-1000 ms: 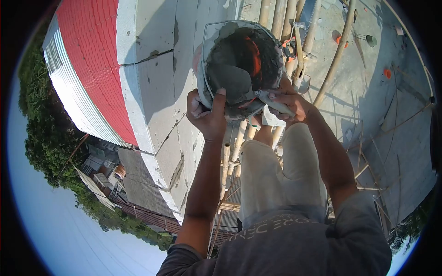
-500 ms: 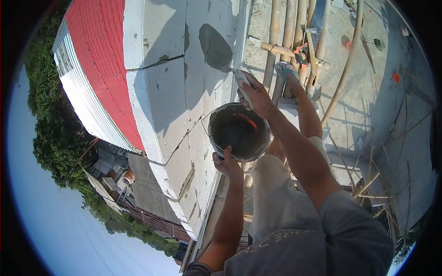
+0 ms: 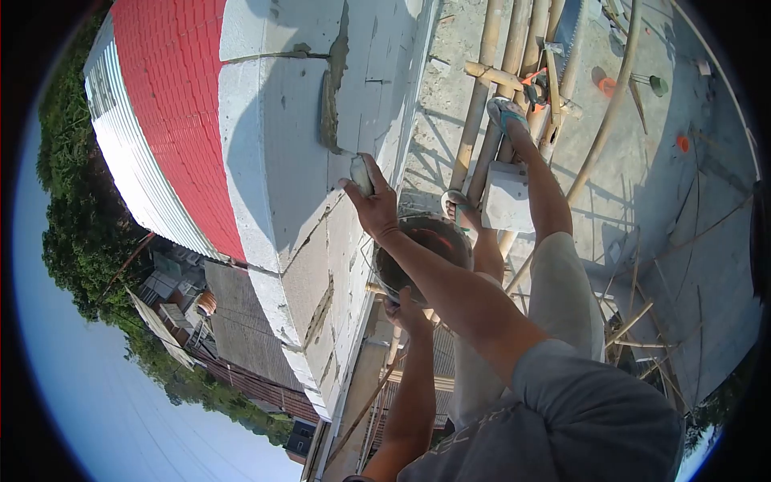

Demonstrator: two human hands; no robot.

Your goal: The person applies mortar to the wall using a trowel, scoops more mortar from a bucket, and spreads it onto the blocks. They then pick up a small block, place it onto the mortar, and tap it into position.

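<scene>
My right hand is wrapped round the handle of a trowel. The trowel's blade is turned edge-on along a joint in the pale block wall, where wet grey mortar lies in a rough strip. My left hand grips the near rim of a dark bucket. My right forearm crosses in front of the bucket and hides part of its inside.
My sandalled feet stand on bamboo poles, with a pale block beside them. A handsaw lies on the poles. Concrete floor shows below at right. Red and grey roofs lie beyond the wall.
My right hand has moved left from above the bucket to the wall, and the trowel has turned from blade-flat to edge-on at the joint. The bucket sits slightly lower, still in my left hand.
</scene>
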